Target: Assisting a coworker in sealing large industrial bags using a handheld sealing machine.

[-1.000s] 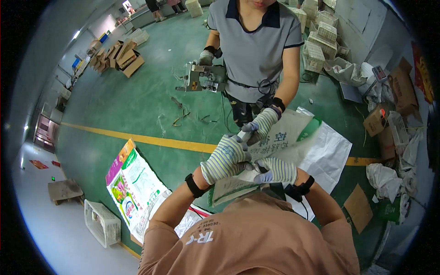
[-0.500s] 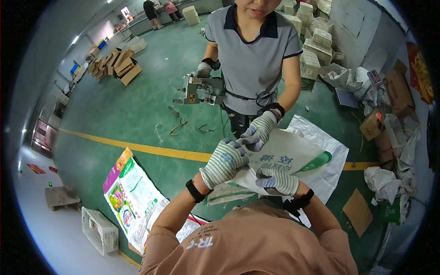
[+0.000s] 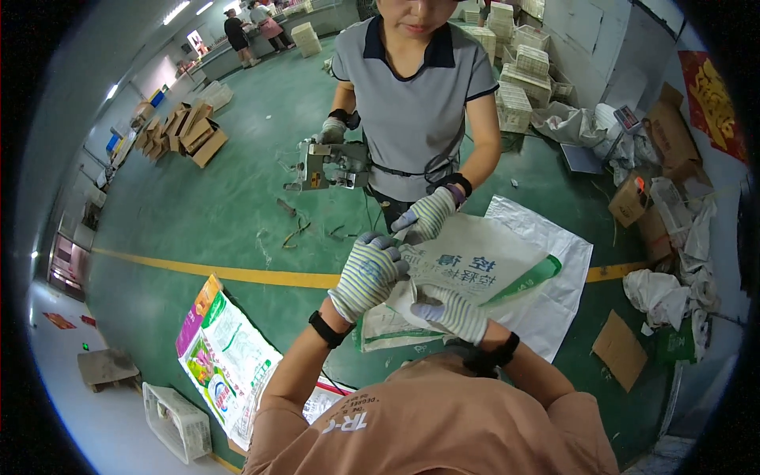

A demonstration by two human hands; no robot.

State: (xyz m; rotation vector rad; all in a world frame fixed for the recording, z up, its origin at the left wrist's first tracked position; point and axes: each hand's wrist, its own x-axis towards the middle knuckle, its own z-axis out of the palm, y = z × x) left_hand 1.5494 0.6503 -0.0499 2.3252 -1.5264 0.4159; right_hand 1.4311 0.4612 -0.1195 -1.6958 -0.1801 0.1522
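Observation:
A white woven sack [image 3: 455,252] with blue and green print hangs in front of me. My left hand [image 3: 368,273], in a striped knit glove, is closed on its upper left edge. Nearer my body, my right hand [image 3: 453,313] pinches the sack's near edge, its fingertips partly hidden by the fabric. Facing me, a co-worker's gloved hand [image 3: 431,215] takes hold of the same edge, close to my left hand's fingers. The co-worker's other hand carries a grey hand-held bag sewing machine [image 3: 321,168], apart from the sack.
A silver-white sheet or sack [image 3: 546,261] lies behind the held one. Printed sacks [image 3: 226,356] lie at lower left, beside a white plastic crate [image 3: 176,423]. Flattened cartons [image 3: 190,131] and stacked crates [image 3: 518,103] stand farther off. A cardboard piece [image 3: 619,350] lies at right.
The view has shifted, so most of the scene sits farther left. My right hand has come slightly closer to my left, and more of the sack's blue print shows. The holds look unchanged.

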